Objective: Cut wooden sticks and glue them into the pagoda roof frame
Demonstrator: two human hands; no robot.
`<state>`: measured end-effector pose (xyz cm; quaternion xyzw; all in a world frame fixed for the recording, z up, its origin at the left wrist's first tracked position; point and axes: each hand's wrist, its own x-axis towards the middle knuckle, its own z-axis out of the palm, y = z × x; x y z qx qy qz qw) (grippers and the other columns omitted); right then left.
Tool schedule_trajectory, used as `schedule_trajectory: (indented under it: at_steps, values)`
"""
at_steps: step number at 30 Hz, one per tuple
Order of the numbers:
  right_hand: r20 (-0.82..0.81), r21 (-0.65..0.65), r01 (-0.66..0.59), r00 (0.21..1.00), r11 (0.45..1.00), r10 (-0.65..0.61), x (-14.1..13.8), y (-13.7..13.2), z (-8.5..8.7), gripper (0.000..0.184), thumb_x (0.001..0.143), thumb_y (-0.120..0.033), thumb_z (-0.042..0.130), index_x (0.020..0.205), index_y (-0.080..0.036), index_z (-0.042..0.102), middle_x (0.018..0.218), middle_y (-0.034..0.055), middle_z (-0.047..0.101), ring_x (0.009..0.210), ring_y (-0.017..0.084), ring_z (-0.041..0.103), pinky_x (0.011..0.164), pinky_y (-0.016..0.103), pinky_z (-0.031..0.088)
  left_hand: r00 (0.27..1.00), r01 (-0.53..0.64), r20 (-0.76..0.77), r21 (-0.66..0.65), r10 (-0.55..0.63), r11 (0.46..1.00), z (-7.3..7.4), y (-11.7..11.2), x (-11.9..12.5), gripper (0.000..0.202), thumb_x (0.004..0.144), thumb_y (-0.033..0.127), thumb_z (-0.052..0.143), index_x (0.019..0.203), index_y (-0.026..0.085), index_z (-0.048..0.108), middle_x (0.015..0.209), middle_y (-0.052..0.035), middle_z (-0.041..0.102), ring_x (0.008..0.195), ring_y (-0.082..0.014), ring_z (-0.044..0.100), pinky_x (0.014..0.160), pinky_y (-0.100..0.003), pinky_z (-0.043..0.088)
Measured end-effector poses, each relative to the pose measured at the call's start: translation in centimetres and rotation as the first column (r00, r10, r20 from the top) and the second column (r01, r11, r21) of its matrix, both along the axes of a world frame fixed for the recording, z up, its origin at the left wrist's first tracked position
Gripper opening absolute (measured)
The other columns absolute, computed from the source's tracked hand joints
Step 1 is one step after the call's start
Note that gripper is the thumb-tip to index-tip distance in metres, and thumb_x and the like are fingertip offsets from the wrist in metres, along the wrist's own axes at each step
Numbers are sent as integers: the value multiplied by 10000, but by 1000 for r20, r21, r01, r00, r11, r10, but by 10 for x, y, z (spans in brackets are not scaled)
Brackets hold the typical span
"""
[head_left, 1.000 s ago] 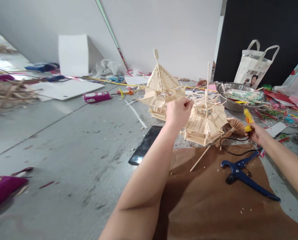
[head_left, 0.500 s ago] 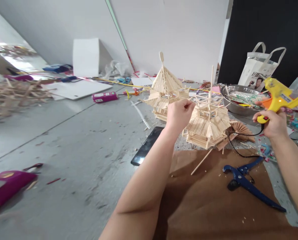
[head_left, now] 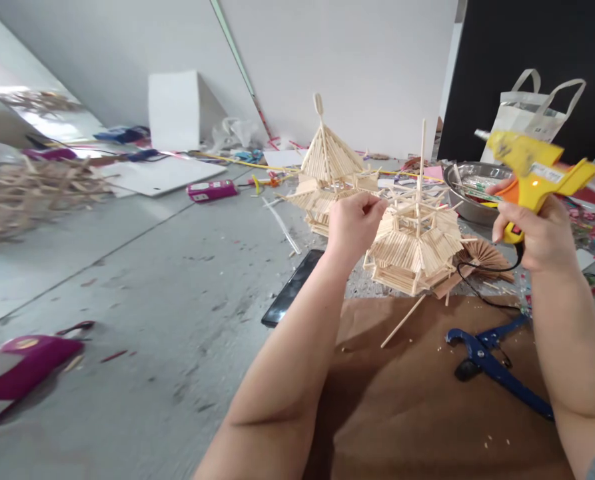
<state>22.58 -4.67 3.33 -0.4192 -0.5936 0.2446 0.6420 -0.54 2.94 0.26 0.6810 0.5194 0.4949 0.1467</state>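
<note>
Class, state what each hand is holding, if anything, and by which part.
The right hand grips the yellow glue gun by its handle. Whether the left hand, fingers curled, holds anything cannot be told.

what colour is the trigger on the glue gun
The trigger is orange, the hot glue gun yellow, in the head view.

One glue gun, apparently two pagodas
</note>
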Motion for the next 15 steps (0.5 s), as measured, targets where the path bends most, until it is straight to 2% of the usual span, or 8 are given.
schedule_trajectory:
  at_steps: [3,7,11,15]
  values:
    - [77,-167,-27,996,986,40,3,3,-18,239,738,-414,631,767,-179,599,854,19,644,384,49,496,384,238,370,1000,-15,-8,-5,15,1000,-1,1,0,175,706,274,532,598,160,610,489,29,508,491,-82,437,525,-244,337]
    - [16,-255,-77,996,964,84,4,9,-36,392,671,-561,641,765,-181,611,778,20,643,364,57,489,368,231,390,1000,-16,-23,-1,16,1000,-1,1,1,178,708,276,530,594,164,609,501,25,527,501,-85,448,535,-244,348]
    - [6,-289,-76,997,954,82,1,14,-39,433,628,-599,650,722,-179,607,717,17,642,339,55,476,323,214,357,999,-19,-37,13,20,1000,0,0,1,179,710,273,523,590,169,605,517,20,543,512,-88,460,535,-242,352]
    - [141,-313,-81,981,946,130,2,20,-38,412,686,-593,604,673,-181,606,566,-12,595,345,66,475,358,215,377,999,-18,-35,15,18,1000,0,-1,0,176,711,271,517,595,168,599,510,22,526,506,-90,447,527,-244,347]
